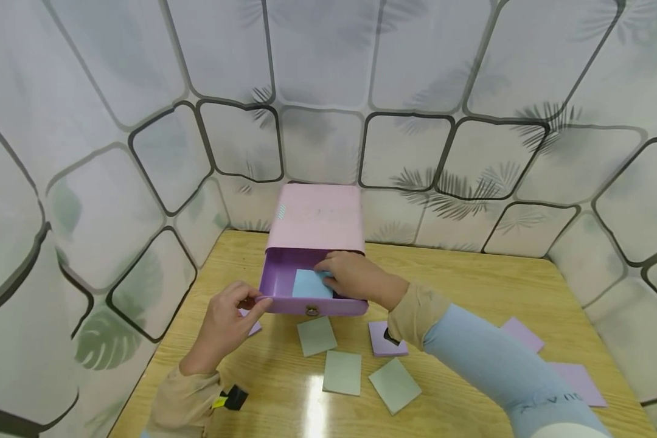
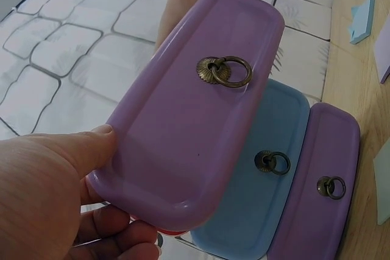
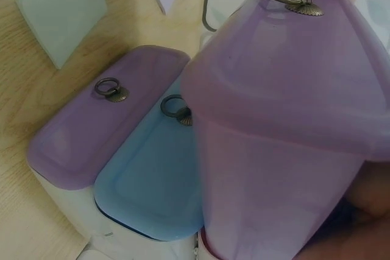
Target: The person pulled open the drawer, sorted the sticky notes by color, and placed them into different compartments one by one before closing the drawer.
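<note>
A pink-topped chest [image 1: 317, 213] of small drawers stands near the back wall, its purple top drawer [image 1: 285, 306] pulled out. My left hand [image 1: 227, 322] grips the drawer's front left corner, thumb on the front face and fingers curled behind and below it. My right hand [image 1: 356, 277] reaches into the drawer, thumb and fingers pinching the right edge of a light blue sticky note pad [image 1: 309, 284]. The fingertips are partly hidden. In the left wrist view, the drawer front carries a brass ring pull [image 2: 228, 71]. A blue drawer [image 2: 244, 211] and another purple drawer [image 2: 320, 211] sit shut below.
Pale green note pads [image 1: 342, 372] lie on the wooden table [image 1: 263, 389] before the chest. Purple pads [image 1: 380, 337] lie near the right forearm, with more [image 1: 580, 383] farther right. A patterned cloth [image 1: 317, 146] walls the table's back and sides.
</note>
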Action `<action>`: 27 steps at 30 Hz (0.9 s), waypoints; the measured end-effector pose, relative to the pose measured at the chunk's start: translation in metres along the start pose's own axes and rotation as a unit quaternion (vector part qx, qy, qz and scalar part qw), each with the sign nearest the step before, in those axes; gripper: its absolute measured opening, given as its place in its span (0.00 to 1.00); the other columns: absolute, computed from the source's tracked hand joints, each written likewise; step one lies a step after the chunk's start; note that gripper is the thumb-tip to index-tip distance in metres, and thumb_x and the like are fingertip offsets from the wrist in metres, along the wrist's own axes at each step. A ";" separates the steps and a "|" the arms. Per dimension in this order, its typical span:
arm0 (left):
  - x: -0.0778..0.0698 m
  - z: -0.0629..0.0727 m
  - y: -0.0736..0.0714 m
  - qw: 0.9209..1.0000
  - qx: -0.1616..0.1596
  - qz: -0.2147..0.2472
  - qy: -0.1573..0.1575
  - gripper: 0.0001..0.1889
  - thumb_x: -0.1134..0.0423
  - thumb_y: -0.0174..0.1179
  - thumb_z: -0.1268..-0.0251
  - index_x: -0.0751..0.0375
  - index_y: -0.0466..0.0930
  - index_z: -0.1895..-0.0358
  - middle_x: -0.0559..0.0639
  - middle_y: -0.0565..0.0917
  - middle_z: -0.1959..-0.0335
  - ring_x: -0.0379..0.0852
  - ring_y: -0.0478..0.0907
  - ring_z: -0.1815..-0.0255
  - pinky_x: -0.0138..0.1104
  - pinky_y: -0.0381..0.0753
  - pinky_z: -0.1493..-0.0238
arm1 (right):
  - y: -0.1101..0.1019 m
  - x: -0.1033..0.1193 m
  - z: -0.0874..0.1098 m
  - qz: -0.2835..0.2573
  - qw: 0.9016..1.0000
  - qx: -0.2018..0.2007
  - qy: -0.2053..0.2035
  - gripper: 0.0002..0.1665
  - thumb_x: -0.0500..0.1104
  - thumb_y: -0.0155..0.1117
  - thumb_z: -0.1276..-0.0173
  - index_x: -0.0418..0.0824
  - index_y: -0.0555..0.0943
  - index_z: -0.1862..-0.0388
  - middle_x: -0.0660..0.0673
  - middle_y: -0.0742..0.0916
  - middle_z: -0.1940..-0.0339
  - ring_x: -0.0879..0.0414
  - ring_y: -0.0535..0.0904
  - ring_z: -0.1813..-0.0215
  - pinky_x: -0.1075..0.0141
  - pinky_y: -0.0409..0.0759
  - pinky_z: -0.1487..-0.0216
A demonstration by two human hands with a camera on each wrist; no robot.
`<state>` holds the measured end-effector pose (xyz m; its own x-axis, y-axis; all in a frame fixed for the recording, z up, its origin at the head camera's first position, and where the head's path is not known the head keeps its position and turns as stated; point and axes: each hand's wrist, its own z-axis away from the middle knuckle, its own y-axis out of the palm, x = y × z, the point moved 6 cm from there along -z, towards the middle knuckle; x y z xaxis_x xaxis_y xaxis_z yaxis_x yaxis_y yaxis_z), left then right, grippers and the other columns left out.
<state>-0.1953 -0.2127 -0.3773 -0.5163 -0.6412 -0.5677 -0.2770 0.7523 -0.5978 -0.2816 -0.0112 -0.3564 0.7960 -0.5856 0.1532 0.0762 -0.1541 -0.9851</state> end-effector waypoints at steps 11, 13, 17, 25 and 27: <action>0.000 0.000 0.001 1.000 0.007 0.002 -0.008 0.06 0.64 0.69 0.42 0.54 0.80 0.70 0.39 0.76 0.72 0.36 0.76 0.72 0.30 0.80 0.71 | 0.001 -0.004 0.002 -0.021 1.000 -0.001 0.010 0.16 0.41 0.64 0.32 0.42 0.83 0.46 0.47 0.86 0.53 0.56 0.81 0.53 0.62 0.79 0.52; 0.000 0.000 0.001 1.000 0.008 0.002 -0.009 0.05 0.64 0.69 0.42 0.54 0.80 0.70 0.39 0.76 0.73 0.35 0.76 0.72 0.30 0.80 0.71 | 0.001 -0.005 0.002 -0.024 1.000 0.004 0.014 0.16 0.41 0.64 0.32 0.43 0.82 0.46 0.47 0.86 0.53 0.56 0.81 0.53 0.62 0.79 0.52; 0.000 0.000 0.001 1.000 0.005 0.001 -0.009 0.05 0.64 0.69 0.41 0.54 0.80 0.70 0.38 0.75 0.73 0.35 0.76 0.72 0.30 0.80 0.71 | 0.001 -0.005 0.002 -0.023 1.000 0.007 0.018 0.16 0.42 0.63 0.31 0.43 0.82 0.45 0.47 0.86 0.52 0.56 0.81 0.52 0.62 0.79 0.51; -0.001 0.001 0.001 1.000 -0.002 0.004 -0.003 0.06 0.66 0.69 0.42 0.54 0.79 0.71 0.40 0.76 0.72 0.36 0.77 0.72 0.33 0.81 0.72 | -0.008 -0.007 0.015 -0.028 0.999 -0.008 0.024 0.19 0.42 0.58 0.28 0.38 0.77 0.41 0.43 0.83 0.48 0.51 0.79 0.47 0.58 0.76 0.45; -0.001 0.001 0.000 1.000 -0.004 0.008 -0.004 0.06 0.66 0.69 0.42 0.55 0.80 0.70 0.40 0.77 0.72 0.36 0.77 0.72 0.33 0.81 0.71 | -0.013 -0.008 0.022 -0.037 0.999 -0.014 0.021 0.18 0.41 0.56 0.26 0.38 0.77 0.41 0.43 0.83 0.48 0.52 0.79 0.47 0.59 0.77 0.46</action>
<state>-0.1940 -0.2123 -0.3779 -0.5132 -0.6311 -0.5817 -0.2756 0.7630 -0.5847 -0.2759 0.0135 -0.3465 0.7628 -0.6047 0.2289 0.1161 -0.2201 -0.9685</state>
